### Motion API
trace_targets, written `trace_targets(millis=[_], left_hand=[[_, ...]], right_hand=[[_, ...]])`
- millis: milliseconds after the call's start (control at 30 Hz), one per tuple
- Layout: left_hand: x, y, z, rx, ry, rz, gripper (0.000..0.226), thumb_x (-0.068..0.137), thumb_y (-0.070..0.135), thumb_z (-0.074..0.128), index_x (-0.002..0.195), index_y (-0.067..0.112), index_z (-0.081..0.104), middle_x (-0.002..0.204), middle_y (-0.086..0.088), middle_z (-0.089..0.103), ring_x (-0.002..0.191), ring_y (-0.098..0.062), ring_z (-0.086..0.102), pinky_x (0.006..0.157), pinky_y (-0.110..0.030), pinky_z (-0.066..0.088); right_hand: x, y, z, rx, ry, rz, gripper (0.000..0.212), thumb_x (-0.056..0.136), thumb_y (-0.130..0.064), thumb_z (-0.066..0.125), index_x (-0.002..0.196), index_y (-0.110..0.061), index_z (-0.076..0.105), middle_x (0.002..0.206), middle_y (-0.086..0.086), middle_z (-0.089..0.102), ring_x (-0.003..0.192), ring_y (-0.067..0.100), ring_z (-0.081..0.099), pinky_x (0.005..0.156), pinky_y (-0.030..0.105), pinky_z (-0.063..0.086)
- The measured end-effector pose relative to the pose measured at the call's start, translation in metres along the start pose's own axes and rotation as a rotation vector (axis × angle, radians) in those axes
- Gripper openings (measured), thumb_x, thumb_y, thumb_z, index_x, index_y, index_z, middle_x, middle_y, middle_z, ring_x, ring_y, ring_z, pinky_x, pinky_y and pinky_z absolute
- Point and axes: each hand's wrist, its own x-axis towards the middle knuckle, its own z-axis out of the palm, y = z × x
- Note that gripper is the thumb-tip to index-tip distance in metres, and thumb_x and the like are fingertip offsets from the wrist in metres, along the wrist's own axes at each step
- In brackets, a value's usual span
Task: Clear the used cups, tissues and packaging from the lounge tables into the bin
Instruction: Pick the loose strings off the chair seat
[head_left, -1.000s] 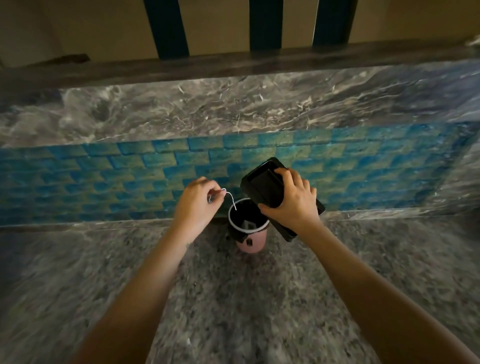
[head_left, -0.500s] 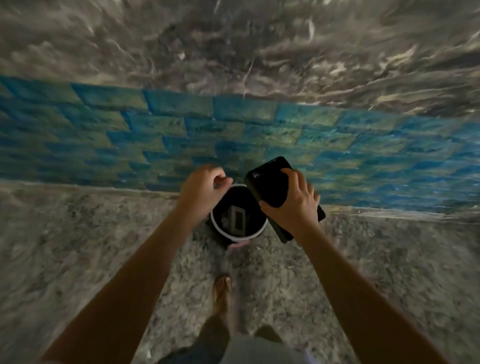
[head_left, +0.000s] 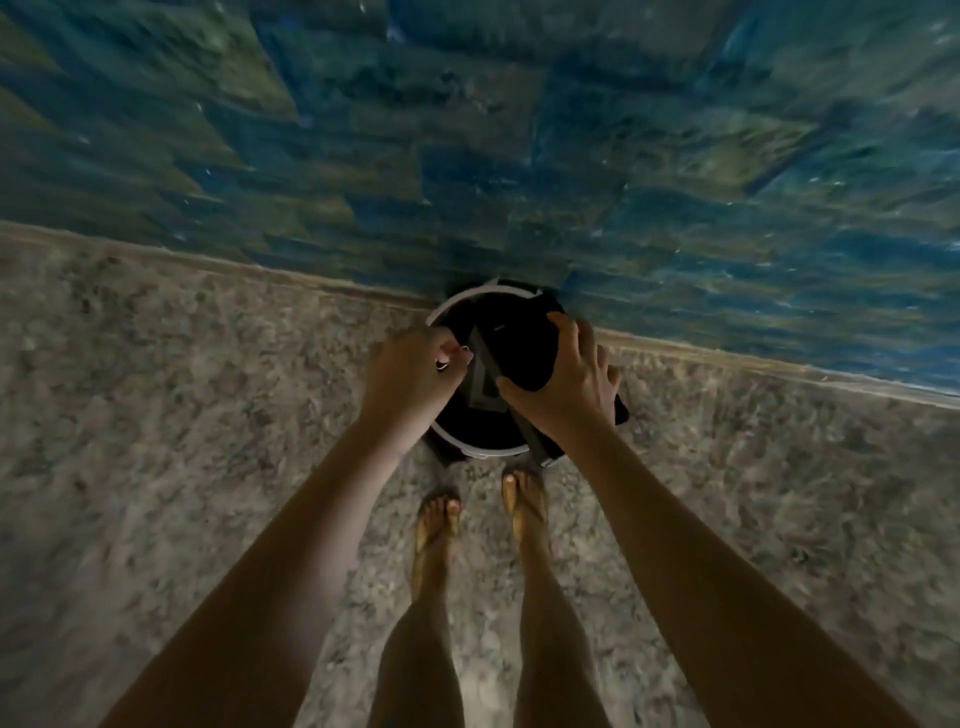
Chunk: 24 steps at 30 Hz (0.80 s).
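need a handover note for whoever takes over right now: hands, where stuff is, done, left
Left hand: pinches a small pale scrap at the near-left rim of the bin; I cannot tell what it is.
Right hand: grips a flat black box, tilted over the bin's mouth.
Bin: on the floor, against the blue tiled wall.
Done: both items are at the bin, neither dropped yet.
Left: let both go into the bin. Nothing else of the job is in view.
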Motion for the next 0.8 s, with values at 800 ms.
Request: trace_targets(millis=[800], left_hand=[[0.009, 0.018, 0.014, -0.065, -0.042, -0.102, 0.023, 0.09, 0.016, 0.055, 0.108, 0.006, 0.066, 0.101, -0.012, 0.069, 0.091, -0.023, 0.065, 0.082, -0.038, 0.052]], right_hand=[[0.02, 0.008, -0.017, 0.05, -0.024, -0.243, 0.065, 0.075, -0.035, 0.064, 0.132, -0.015, 0.039, 0.133, 0.009, 0.047, 0.123, 0.029, 0.04, 0.104, 0.051, 0.028]])
